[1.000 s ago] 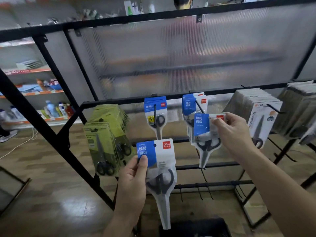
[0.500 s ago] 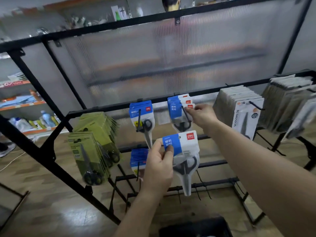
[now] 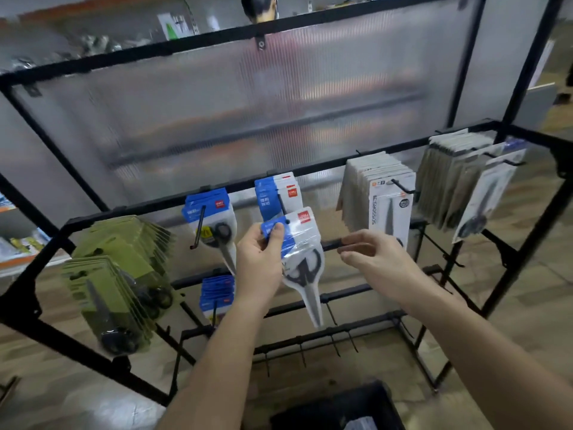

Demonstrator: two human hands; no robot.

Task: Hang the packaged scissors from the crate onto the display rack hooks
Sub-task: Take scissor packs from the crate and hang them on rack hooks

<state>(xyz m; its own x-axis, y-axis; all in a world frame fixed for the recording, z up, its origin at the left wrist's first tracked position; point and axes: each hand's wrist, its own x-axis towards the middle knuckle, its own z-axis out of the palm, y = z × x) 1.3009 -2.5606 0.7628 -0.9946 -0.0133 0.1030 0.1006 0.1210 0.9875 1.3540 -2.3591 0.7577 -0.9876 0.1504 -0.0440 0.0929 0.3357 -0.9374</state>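
Now the packaged scissors (image 3: pixel 302 259) sit at frame centre, the blue header pinched in the left hand's (image 3: pixel 259 262) grip, just below the hook (image 3: pixel 281 202). Bare lower hooks (image 3: pixel 331 315) leave room beneath. Half a second ago the pack was lower and the right hand (image 3: pixel 378 259) touched the hung stack (image 3: pixel 266 197); it now floats right, grip apart, empty. The pack has a clear sleeve, black handles and blades pointing down.
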